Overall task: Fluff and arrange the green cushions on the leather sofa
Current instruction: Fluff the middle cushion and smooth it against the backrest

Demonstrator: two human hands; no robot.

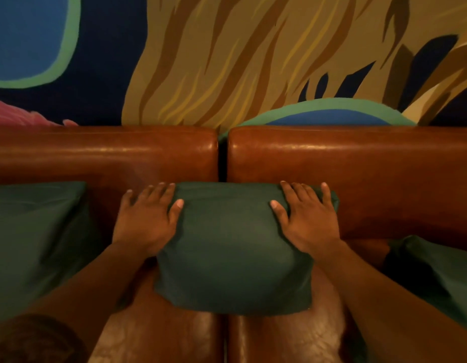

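A dark green cushion (232, 247) stands against the backrest of the brown leather sofa (331, 163), over the gap between its two sections. My left hand (146, 218) lies flat on the cushion's upper left side, fingers straight and spread. My right hand (305, 216) presses the upper right side the same way, thumb pointing inward. A second green cushion (36, 242) leans at the left. A third green cushion (436, 273) lies at the right edge, partly cut off.
A painted wall (227, 56) with blue, green and tan shapes rises behind the sofa. The sofa seat (159, 336) shows shiny leather in front of the middle cushion. A dark rounded object (30, 339) sits at the lower left corner.
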